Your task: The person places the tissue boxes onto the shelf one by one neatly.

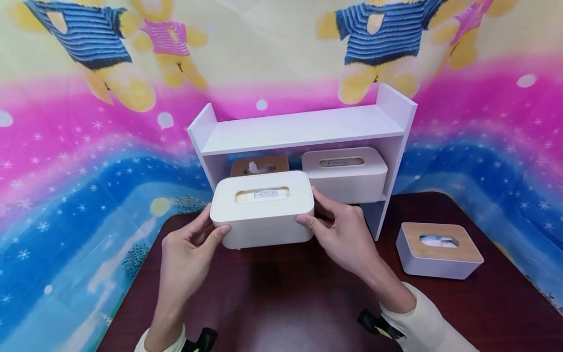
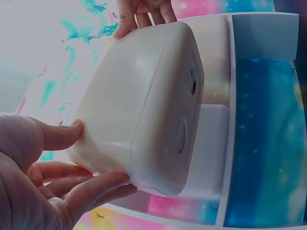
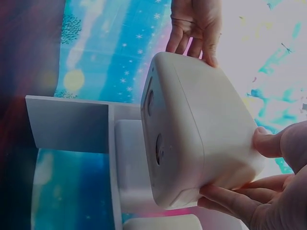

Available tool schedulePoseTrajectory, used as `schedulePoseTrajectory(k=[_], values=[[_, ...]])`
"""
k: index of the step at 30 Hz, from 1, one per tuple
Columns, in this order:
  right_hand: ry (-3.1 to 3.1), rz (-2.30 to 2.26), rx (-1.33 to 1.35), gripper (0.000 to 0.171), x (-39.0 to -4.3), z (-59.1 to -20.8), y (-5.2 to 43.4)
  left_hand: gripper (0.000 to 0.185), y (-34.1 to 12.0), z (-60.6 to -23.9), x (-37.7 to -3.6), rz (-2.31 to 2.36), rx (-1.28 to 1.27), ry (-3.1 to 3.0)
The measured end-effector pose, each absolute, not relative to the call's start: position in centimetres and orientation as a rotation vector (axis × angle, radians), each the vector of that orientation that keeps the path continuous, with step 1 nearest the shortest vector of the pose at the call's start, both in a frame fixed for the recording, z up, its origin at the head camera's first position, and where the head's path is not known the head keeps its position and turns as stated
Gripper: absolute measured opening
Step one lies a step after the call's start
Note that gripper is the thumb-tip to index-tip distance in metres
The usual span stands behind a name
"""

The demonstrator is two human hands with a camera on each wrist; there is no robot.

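A white tissue box [image 1: 262,208] with a slot lid marked "Face" hangs just above the dark table [image 1: 272,298], in front of the white shelf [image 1: 303,129]. My left hand [image 1: 212,226] grips its left end, thumb on the front and fingers behind. My right hand [image 1: 314,210] grips the right end the same way. In the left wrist view the left hand [image 2: 81,158] clasps the box [image 2: 139,105], whose underside with round feet shows. The right wrist view has the right hand [image 3: 244,167] on the box [image 3: 201,129].
Under the shelf stand a wooden-lid tissue box [image 1: 259,166] at the left and a white tissue box [image 1: 345,173] at the right. Another wooden-lid box [image 1: 437,249] sits on the table to the right. A colourful cloth [image 1: 66,171] hangs behind.
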State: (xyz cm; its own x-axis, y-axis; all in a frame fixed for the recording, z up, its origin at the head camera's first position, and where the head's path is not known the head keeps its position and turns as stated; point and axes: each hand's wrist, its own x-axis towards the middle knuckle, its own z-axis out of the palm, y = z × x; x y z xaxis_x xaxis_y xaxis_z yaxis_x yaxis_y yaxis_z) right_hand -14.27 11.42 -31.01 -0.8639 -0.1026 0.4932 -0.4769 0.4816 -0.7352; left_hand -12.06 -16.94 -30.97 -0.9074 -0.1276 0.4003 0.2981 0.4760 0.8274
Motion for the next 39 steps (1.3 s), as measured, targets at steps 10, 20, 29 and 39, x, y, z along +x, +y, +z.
schedulePoseTrajectory(k=[10, 20, 29, 39], values=[[-2.319, 1.301, 0.535, 0.069, -14.8, -28.7, 11.6, 0.060, -16.9, -28.9, -12.4, -1.404, -0.162, -2.285], [-2.330, 1.247, 0.543, 0.072, -15.4, -26.5, 11.7, 0.058, -17.0, -27.2, -13.1, -1.425, -0.189, -2.231], [-2.352, 1.212, 0.531, 0.070, -15.6, -24.8, 11.6, 0.057, -17.1, -25.9, -13.5, -1.404, -0.228, -2.187], [-2.334, 1.156, 0.517, 0.070, -15.6, -22.3, 11.3, 0.052, -16.9, -23.8, -13.6, -1.414, -0.235, -2.139]])
